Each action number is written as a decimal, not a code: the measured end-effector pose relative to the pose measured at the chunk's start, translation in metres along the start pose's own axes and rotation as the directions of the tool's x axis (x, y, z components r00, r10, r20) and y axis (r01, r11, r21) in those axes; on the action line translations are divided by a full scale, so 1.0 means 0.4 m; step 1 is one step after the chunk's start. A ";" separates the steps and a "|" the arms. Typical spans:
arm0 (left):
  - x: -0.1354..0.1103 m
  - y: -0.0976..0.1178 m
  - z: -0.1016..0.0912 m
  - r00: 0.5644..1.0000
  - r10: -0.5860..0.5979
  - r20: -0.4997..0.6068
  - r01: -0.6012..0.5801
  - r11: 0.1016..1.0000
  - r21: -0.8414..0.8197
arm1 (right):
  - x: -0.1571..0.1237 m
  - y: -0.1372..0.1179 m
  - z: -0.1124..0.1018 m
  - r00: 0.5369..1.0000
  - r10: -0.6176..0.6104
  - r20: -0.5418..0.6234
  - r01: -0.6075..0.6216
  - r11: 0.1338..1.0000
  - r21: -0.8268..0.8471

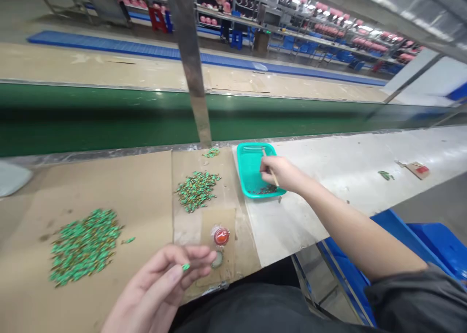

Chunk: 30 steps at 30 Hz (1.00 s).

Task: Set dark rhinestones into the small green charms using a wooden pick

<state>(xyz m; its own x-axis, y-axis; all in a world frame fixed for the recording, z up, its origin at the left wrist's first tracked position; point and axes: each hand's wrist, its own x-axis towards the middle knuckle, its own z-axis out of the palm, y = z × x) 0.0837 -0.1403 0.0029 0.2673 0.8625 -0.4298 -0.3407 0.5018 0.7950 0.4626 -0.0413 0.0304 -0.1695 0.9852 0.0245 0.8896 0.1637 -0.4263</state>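
Observation:
My left hand is raised near the bottom of the view, pinching a small green piece between thumb and fingers. It hovers over a red round cap and a small round metal disc. My right hand reaches over a teal plastic tray, gripping a thin wooden stick whose tip is hidden behind the fingers. Dark small bits lie in the tray's near corner. Two heaps of small green-and-gold pieces and a smaller heap rest on brown cardboard.
A white work surface carries a few green bits and a small brown card. Beyond runs a green conveyor belt, with a metal post rising before it. Blue crates sit low at right; shelves stand far back.

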 end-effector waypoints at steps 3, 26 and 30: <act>-0.014 0.021 0.047 0.996 0.017 0.084 -0.020 0.999 0.029 | -0.088 -0.075 0.014 0.988 -0.065 -0.143 0.097 0.968 0.230; -0.055 0.024 0.129 0.975 0.055 0.218 -0.088 0.986 0.145 | -0.275 -0.360 0.066 0.879 -0.216 -0.426 0.448 0.683 0.578; -0.057 0.024 0.131 0.976 0.055 0.212 -0.092 0.981 0.168 | -0.277 -0.362 0.063 0.860 -0.275 -0.430 0.487 0.695 0.529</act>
<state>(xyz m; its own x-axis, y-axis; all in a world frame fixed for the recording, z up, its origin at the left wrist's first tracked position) 0.1216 -0.1586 0.0430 0.4331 0.8552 -0.2848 -0.2073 0.4020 0.8919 0.3420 -0.1755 0.0666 -0.2079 0.8237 0.5276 0.3116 0.5670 -0.7625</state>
